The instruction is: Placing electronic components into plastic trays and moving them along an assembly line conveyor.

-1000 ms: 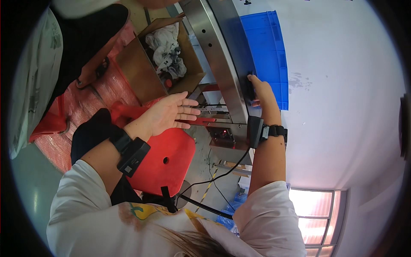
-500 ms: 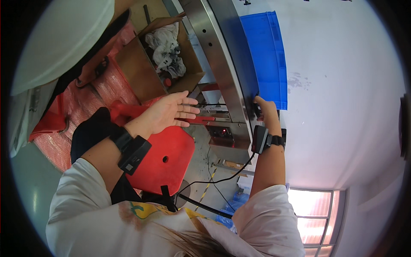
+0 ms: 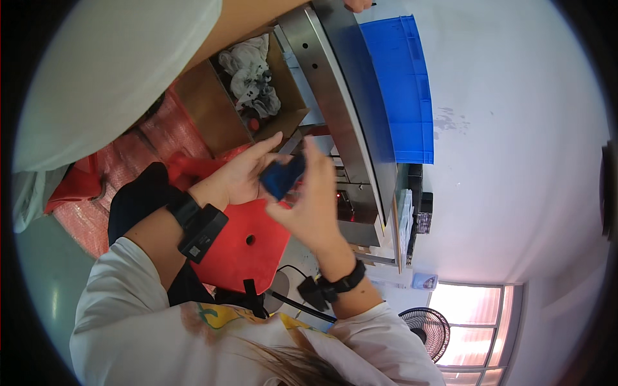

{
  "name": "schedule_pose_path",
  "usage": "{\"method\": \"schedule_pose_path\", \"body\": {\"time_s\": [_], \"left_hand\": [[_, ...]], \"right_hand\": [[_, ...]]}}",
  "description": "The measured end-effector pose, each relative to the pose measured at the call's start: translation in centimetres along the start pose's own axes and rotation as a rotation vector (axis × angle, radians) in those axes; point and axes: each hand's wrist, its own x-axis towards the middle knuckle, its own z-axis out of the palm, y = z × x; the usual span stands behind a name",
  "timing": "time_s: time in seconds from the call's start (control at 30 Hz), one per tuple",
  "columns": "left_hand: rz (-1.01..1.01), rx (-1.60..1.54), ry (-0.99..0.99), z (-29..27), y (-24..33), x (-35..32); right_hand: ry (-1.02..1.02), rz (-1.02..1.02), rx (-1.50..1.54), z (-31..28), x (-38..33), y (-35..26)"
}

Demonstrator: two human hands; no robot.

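My right hand (image 3: 315, 199) grips a small, dark blue-black flat object (image 3: 282, 177) between thumb and fingers; motion blurs it, and its kind cannot be made out. Close against it, my left hand (image 3: 239, 177) is palm up and open, its thumb stretched away. The object partly covers the left fingers, so whether they touch it cannot be told. Both hands are in front of a steel-edged workbench (image 3: 341, 96), above a red stool (image 3: 248, 248). Each wrist wears a black strapped device.
A cardboard box (image 3: 212, 103) with crumpled white plastic stands at far left. Behind the bench top is a blue crate (image 3: 402, 96). Another person's white-clothed body (image 3: 109, 83) and arm fill the upper left; their fingers (image 3: 357, 5) reach the bench. A black fan (image 3: 426, 334) is lower right.
My right hand has come from the bench top's edge toward my left hand, bringing the dark object. My left hand has barely moved. The other person's arm now reaches across the top.
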Motion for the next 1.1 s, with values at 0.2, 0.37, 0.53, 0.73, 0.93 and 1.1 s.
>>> {"method": "schedule_pose_path", "body": {"time_s": [0.2,0.37,0.53,0.73,0.93,1.1], "left_hand": [[-0.010,0.198,0.198,-1.3,-1.0,0.8],[-0.025,0.263,0.280,-0.4,-1.1,0.6],[-0.096,0.087,0.141,-1.6,-1.3,1.0],[-0.121,0.167,0.054,3.6,0.9,-1.3],[-0.124,0.319,-0.058,1.2,0.9,-0.5],[-0.141,0.412,-0.222,1.3,1.4,-2.3]], "right_hand": [[-0.189,0.062,-0.228,2.9,-1.1,0.2],[-0.215,0.099,-0.242,1.9,-0.6,-0.7],[-0.236,0.093,-0.248,0.8,-0.2,-1.6],[-0.030,0.231,0.114,-2.9,-0.4,-3.0],[-0.197,0.003,0.202,-8.5,-1.0,-5.8],[-0.192,0.077,0.188,-8.7,-5.4,-4.2]]}}
